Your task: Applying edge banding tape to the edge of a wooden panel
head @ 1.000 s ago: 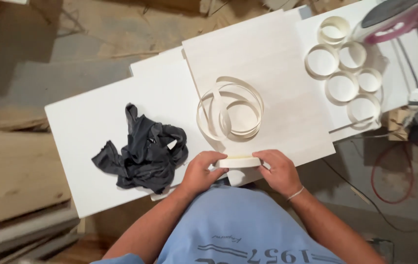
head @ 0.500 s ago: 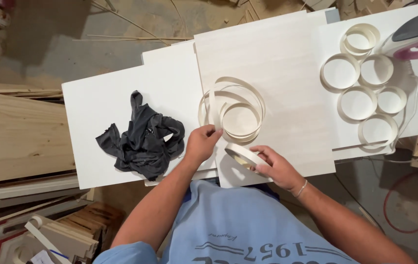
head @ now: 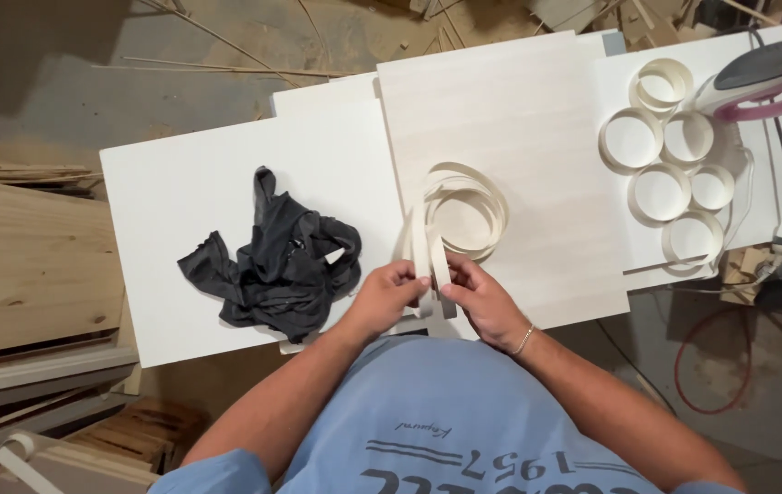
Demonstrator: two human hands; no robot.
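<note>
I wear a light blue short-sleeved T-shirt with dark printed lettering and stripes across the chest. My arms are bare below the sleeves. A thin bracelet [head: 524, 340] circles my right wrist.

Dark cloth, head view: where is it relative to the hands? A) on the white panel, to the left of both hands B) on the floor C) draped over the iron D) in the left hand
A: the dark cloth lies crumpled on the white panel, left of the left hand and the right hand, which both pinch the pale edge-banding strip.
</note>
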